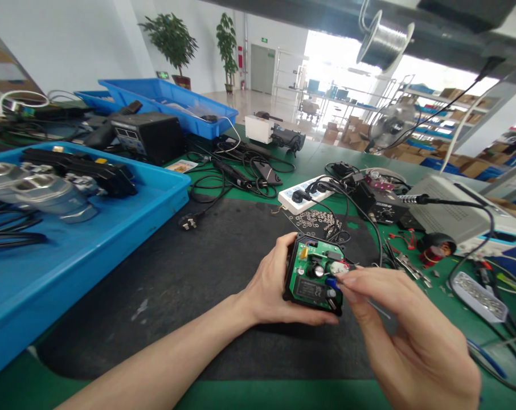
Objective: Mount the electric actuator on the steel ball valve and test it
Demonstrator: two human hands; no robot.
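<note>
My left hand (270,279) is wrapped around a black square housing with a green circuit board (304,267) in its open face, tilted toward me. On the board are a round silver-topped capacitor, a blue component, a white part with a red edge and a black labelled block. At the board's right edge my right hand (407,324) is closed, thumb and fingertips pinched together. A thin grey wire (380,309) sticks out below those fingers. Its other end is hidden, and I cannot tell whether it joins the board.
A black mat (164,285) lies under my hands. On the left stands a blue tray (113,239) holding metal valve bodies and black cables. Beyond the board are scattered metal nuts (311,221) and a white power strip (290,200). A soldering station (386,210) and cables occupy the right.
</note>
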